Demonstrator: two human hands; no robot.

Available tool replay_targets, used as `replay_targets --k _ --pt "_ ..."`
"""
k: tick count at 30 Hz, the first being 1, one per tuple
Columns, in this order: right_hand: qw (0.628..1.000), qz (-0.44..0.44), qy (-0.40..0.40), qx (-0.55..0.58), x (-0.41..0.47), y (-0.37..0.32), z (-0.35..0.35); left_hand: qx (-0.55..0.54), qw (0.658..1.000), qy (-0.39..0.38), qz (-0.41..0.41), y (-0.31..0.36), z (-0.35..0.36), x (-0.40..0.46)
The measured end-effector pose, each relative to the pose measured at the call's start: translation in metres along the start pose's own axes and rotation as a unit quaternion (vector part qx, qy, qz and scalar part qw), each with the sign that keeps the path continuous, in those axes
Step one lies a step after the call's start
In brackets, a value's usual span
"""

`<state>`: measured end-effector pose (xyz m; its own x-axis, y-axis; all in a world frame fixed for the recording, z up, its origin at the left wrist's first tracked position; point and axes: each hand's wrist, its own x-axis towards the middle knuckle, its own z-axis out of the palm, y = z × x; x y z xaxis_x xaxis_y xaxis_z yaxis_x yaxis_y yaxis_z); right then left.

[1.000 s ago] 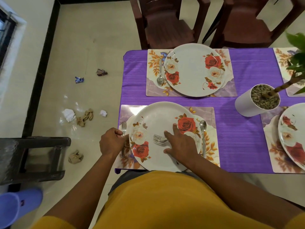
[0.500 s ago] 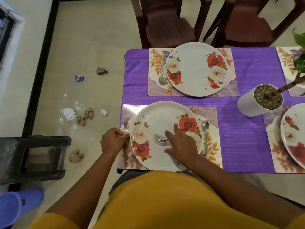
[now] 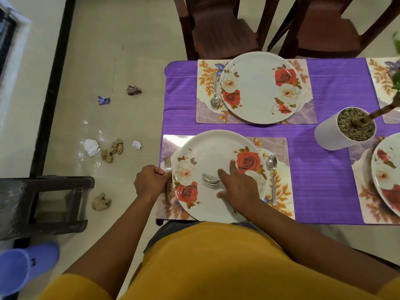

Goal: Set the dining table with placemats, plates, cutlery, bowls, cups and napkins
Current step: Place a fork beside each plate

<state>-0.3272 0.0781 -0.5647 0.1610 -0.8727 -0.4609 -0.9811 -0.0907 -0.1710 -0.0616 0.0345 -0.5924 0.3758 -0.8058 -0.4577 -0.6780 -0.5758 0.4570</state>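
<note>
Shiny metal forks [image 3: 211, 180] lie on a glossy round floral plate [image 3: 212, 154]; the purple ribbed cloth [image 3: 313, 176] looks matt, the cream floor tiles [image 3: 129, 50] polished.

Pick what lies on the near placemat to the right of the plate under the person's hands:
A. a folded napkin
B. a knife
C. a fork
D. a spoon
D: a spoon lies on the near placemat just right of the near plate, bowl end pointing away from the person.
</note>
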Motion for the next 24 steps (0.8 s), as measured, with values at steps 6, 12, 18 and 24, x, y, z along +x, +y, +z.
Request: replay_targets --k 6,12,18,24 --pt "1.000 0.008 0.002 0.006 -0.0022 -0.0024 0.0024 -0.007 1.000 -0.004 -0.009 -0.0028 -0.0004 0.0023" --pt "1.000 0.011 0.002 0.012 -0.0012 -0.0027 0.0042 -0.009 1.000 -0.005 -0.009 -0.0014 -0.0006 0.0021" --pt "1.000 0.017 0.004 0.016 -0.0025 -0.0061 0.0075 -0.018 1.000 -0.002 -0.018 0.0009 -0.0013 0.0013" --pt "1.000 0.023 0.007 0.005 -0.0051 -0.0074 0.0060 -0.018 1.000 0.002 -0.024 0.0037 -0.0010 0.0009"
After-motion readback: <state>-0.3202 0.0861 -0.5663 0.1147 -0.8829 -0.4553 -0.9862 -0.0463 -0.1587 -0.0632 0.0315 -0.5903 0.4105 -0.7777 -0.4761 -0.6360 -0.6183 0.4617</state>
